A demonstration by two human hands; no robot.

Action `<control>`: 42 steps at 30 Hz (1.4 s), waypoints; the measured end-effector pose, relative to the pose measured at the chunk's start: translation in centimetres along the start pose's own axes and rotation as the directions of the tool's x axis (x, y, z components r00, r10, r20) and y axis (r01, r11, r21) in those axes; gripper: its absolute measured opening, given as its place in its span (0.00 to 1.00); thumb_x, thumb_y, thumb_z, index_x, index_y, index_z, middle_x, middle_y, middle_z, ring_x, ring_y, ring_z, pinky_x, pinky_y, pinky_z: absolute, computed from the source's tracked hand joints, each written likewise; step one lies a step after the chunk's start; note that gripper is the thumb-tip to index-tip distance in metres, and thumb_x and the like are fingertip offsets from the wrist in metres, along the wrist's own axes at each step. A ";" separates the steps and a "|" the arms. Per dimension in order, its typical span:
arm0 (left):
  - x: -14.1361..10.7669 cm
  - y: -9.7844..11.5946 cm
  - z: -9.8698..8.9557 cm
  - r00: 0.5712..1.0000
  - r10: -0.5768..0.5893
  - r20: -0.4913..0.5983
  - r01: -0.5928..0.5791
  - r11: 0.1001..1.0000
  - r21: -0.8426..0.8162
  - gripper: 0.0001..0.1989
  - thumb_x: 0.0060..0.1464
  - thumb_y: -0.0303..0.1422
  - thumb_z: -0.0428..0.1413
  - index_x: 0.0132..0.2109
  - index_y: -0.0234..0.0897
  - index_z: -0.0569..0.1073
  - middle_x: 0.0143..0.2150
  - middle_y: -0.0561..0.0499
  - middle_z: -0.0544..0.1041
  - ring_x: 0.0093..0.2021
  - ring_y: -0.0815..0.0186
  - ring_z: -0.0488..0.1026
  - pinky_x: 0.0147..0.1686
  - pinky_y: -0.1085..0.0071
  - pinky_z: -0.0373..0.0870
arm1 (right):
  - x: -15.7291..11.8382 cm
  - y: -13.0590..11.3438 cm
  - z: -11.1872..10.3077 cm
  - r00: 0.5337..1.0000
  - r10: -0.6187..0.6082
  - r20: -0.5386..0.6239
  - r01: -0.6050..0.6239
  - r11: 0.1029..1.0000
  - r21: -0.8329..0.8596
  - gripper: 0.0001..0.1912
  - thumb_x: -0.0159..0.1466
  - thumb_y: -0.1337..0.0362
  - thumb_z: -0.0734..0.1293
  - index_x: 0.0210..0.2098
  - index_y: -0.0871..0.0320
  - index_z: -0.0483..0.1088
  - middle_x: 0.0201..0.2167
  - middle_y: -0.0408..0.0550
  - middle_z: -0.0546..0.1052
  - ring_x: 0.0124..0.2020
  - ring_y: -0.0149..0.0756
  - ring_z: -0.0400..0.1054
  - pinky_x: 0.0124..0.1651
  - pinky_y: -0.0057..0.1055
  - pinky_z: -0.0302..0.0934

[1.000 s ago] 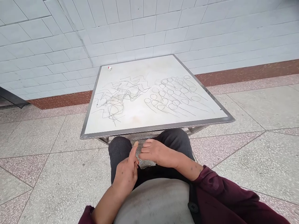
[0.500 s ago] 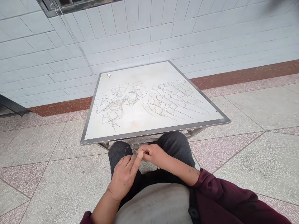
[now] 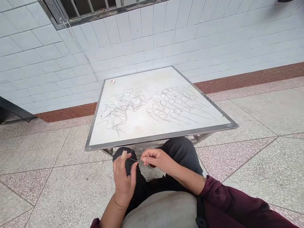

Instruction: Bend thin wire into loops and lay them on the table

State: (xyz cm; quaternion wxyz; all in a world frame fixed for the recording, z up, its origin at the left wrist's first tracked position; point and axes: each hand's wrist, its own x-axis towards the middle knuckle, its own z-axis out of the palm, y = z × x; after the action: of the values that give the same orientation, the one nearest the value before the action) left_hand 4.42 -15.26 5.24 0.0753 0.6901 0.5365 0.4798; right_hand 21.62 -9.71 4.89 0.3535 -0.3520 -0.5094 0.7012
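Through the head camera, I saw two bare hands low down over the knees, just in front of the counter (image 3: 140, 138). The right hand (image 3: 158, 160) had its grip nearly closed, with its thumb and first finger pinching a thin wire (image 3: 134, 160). The wire made a small round loop between the two hands. The left hand (image 3: 124, 177) had its grip wide, with its thumb apart from its fingers, and a pale wrap (image 3: 124, 154) sat on one fingertip. The loop came right up to the left fingers, but I could not tell if they touched it. On the white counter top lay a messy bunch of bendy wires (image 3: 118, 109) on the left, and lots of wires with round loops and long tails (image 3: 174, 106) on the right. A tiny red and white thing (image 3: 113, 81) sat near the far left corner. A white tile wall (image 3: 142, 42) stood behind the counter.
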 end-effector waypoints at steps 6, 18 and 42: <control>0.3 1.3 0.9 0.804 -0.519 0.291 0.576 0.556 -0.600 0.35 0.55 0.32 0.59 0.65 0.45 0.52 0.39 0.51 0.75 0.39 0.67 0.73 0.46 0.65 0.68 | 0.0 -0.2 0.1 1.000 -0.019 -0.001 0.019 0.999 0.034 0.15 0.55 0.54 0.71 0.30 0.60 0.70 0.22 0.40 0.71 0.25 0.27 0.63 0.29 0.25 0.56; 0.3 1.6 2.1 0.777 -0.601 0.184 0.506 0.425 -0.751 0.31 0.50 0.29 0.62 0.60 0.44 0.64 0.34 0.55 0.77 0.32 0.72 0.73 0.39 0.74 0.70 | 0.3 0.5 1.0 0.997 -0.077 -0.004 0.077 0.986 0.146 0.15 0.55 0.54 0.72 0.29 0.60 0.69 0.22 0.40 0.72 0.26 0.28 0.65 0.34 0.28 0.59; 0.2 0.7 1.5 0.819 -0.532 0.215 0.483 0.437 -0.759 0.23 0.52 0.28 0.60 0.55 0.42 0.67 0.31 0.56 0.72 0.34 0.72 0.71 0.38 0.76 0.69 | -0.1 1.1 1.3 0.994 0.017 0.106 -0.059 0.912 0.405 0.15 0.63 0.52 0.66 0.38 0.58 0.69 0.32 0.43 0.72 0.32 0.27 0.64 0.40 0.28 0.57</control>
State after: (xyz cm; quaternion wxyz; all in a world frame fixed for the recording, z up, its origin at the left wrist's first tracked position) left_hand 5.97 -14.74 4.98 0.4948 0.3773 0.4532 0.6383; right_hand 20.41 -10.66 4.14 0.3793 -0.2446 -0.3621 0.8156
